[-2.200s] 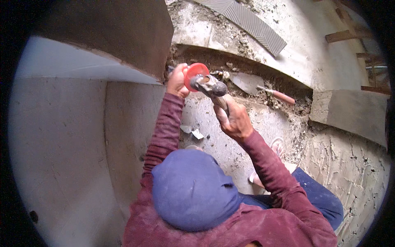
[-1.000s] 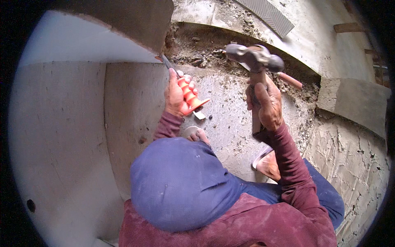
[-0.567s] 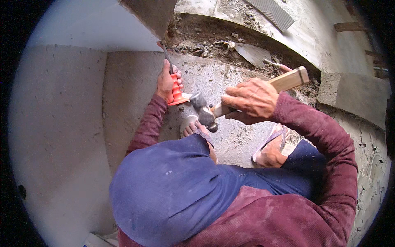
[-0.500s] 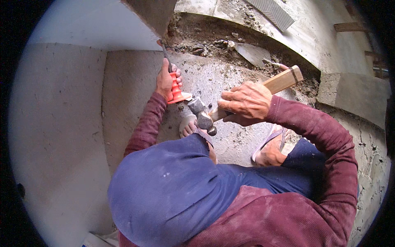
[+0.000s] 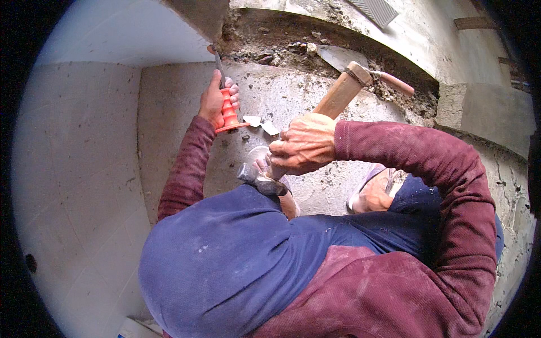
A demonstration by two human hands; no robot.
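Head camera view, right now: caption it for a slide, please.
Left hand gripping an orange-handled chisel, right hand holding a wooden-handled hammer.

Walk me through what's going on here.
The person's left hand grips a chisel by its red-orange guarded handle, the blade pointing up toward the corner of a brown panel; whether it touches is hard to tell. The right hand holds a hammer by its wooden handle, head low and apart from the chisel. A trowel lies along the rubble strip, and two pale shards lie near the chisel's guard.
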